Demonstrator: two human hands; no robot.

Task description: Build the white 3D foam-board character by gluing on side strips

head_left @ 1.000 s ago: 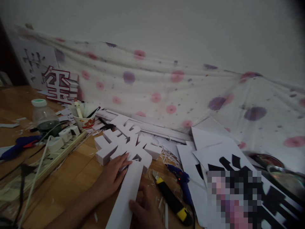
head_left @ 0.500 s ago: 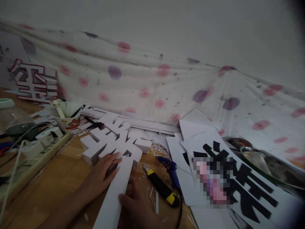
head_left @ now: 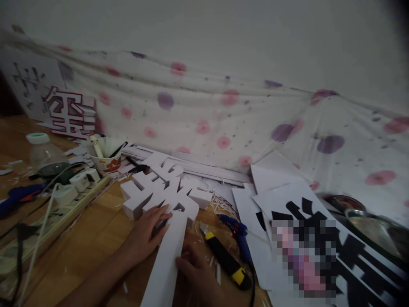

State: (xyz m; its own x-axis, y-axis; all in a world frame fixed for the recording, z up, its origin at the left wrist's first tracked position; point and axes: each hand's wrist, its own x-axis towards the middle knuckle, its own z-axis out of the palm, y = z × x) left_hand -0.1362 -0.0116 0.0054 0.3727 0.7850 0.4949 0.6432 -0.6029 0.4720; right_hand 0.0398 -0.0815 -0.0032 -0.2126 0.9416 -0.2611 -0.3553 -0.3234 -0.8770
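A raised white foam-board character with deep side walls lies on the wooden surface ahead of me. From it a long white strip runs toward me; whether the two are joined I cannot tell. My left hand reaches over from the left, fingers stretched and apart, the fingertips resting where strip and character meet. At the strip's right edge, my right hand grips it with the thumb against the side and the other fingers curled, partly in shadow. Just right of that hand lies a black-and-yellow utility knife.
A blue glue gun with a red light lies beyond the knife. White sheets with black lettering cover the right. At left are a power strip, a plastic jar and a cup of tools. Paper scraps litter the surface.
The view has turned slightly left, so everything sits further right in the picture. Both hands keep nearly the same place on the white piece.
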